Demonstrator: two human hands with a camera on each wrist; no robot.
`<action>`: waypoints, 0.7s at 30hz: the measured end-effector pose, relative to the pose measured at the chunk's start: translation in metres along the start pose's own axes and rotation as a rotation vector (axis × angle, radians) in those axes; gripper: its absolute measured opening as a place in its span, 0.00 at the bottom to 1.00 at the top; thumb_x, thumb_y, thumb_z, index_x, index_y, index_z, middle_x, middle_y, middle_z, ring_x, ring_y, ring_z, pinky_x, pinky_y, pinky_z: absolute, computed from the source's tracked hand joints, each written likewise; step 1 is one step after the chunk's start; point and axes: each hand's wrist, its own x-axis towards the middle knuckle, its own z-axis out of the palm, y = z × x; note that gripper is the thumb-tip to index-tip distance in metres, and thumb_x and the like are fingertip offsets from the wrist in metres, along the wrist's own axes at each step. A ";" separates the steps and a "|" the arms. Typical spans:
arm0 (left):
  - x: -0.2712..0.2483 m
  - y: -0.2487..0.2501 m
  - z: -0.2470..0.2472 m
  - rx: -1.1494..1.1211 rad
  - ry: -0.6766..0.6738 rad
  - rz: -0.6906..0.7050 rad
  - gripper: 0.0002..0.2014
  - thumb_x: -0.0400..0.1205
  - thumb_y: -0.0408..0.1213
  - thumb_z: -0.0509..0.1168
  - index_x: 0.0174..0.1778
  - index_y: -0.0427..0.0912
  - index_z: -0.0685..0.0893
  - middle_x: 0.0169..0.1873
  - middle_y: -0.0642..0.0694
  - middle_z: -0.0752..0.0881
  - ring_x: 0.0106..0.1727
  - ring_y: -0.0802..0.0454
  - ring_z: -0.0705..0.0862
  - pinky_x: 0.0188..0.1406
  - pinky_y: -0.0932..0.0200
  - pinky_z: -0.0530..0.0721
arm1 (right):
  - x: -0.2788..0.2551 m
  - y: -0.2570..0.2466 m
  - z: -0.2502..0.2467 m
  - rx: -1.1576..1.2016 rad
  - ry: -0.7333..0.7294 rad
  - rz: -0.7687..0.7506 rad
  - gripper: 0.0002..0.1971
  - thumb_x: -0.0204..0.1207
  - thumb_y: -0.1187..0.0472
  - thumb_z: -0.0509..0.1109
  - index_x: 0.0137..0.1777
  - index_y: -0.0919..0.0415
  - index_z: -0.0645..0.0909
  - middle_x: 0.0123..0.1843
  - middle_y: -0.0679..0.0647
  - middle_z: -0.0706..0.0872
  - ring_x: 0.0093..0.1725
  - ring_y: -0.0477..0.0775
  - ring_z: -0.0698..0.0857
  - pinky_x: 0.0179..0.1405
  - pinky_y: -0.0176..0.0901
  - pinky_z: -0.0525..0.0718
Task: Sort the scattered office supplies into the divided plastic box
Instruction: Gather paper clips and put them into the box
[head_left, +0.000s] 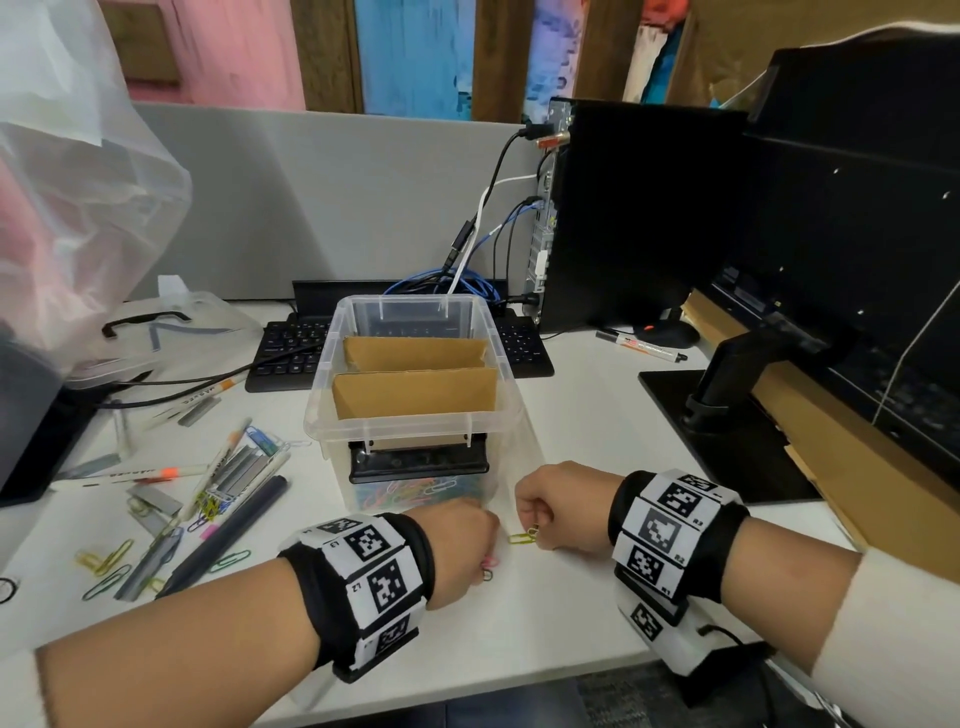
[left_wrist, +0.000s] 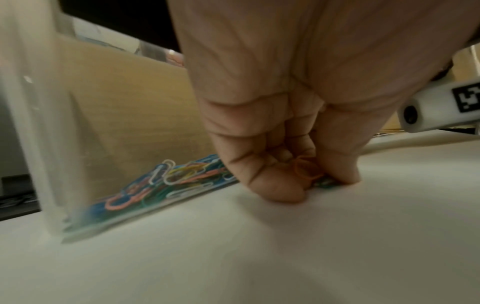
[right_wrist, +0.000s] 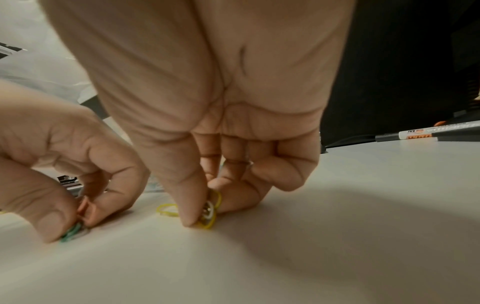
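Both hands gather paper clips off the desk (head_left: 571, 415) before the plastic box (head_left: 332, 343): left hand (head_left: 457, 551) pinches pink and green clips (right_wrist: 78, 226), right hand (head_left: 561, 509) pinches yellow ones (right_wrist: 210, 214). Next, likely, a lift into the box's front compartment, already holding clips.

The right hand (right_wrist: 207, 115) pinches yellow paper clips (right_wrist: 211, 211) against the desk (right_wrist: 311, 257); the left hand (right_wrist: 64, 164) pinches green and pink clips (right_wrist: 75, 232) alongside.
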 end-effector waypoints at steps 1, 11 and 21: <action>-0.002 -0.003 0.000 -0.018 -0.006 -0.012 0.11 0.83 0.35 0.62 0.60 0.37 0.79 0.61 0.41 0.80 0.61 0.44 0.80 0.61 0.53 0.78 | 0.000 0.000 0.000 -0.012 -0.004 0.003 0.07 0.72 0.69 0.69 0.45 0.55 0.79 0.34 0.40 0.73 0.42 0.50 0.76 0.45 0.41 0.78; -0.012 -0.009 0.007 -0.046 -0.017 -0.055 0.10 0.83 0.30 0.59 0.59 0.37 0.77 0.60 0.41 0.81 0.60 0.44 0.80 0.55 0.58 0.76 | -0.004 -0.003 0.005 -0.068 0.005 -0.021 0.06 0.71 0.68 0.68 0.41 0.57 0.77 0.33 0.41 0.73 0.41 0.50 0.76 0.33 0.34 0.72; -0.036 -0.005 -0.006 -0.122 0.152 0.048 0.08 0.82 0.29 0.60 0.53 0.43 0.78 0.47 0.50 0.80 0.46 0.51 0.79 0.43 0.62 0.74 | -0.020 0.008 -0.018 0.020 0.166 0.030 0.12 0.70 0.66 0.65 0.30 0.49 0.74 0.34 0.40 0.76 0.40 0.47 0.78 0.39 0.32 0.74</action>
